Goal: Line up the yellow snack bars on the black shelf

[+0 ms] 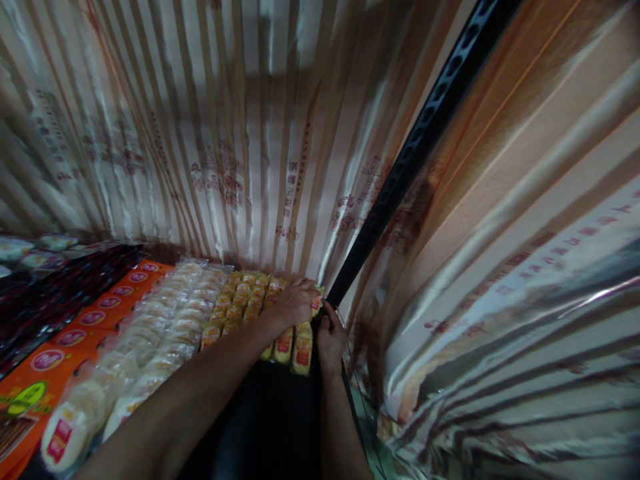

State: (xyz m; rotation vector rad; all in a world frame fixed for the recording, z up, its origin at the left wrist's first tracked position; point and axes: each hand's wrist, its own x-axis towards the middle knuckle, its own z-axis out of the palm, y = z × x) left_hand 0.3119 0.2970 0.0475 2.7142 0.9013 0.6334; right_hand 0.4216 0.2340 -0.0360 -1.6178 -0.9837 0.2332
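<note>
Striped foil curtain (240,133) blocks 12 o'clock; black perforated post (400,167) bars 1 o'clock; dark gap (270,413) at 6 o'clock passable.

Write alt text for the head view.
Two bare hands reach to a shelf's far end: the left hand rests on yellow snack packs, the right hand beside a black post. Striped plastic sheeting hangs behind.

Small yellow packets (250,297) with red labels lie packed in tight rows on the shelf, flat and side by side. At the near end, a few packets (295,347) stand upright along the shelf's edge.
</note>
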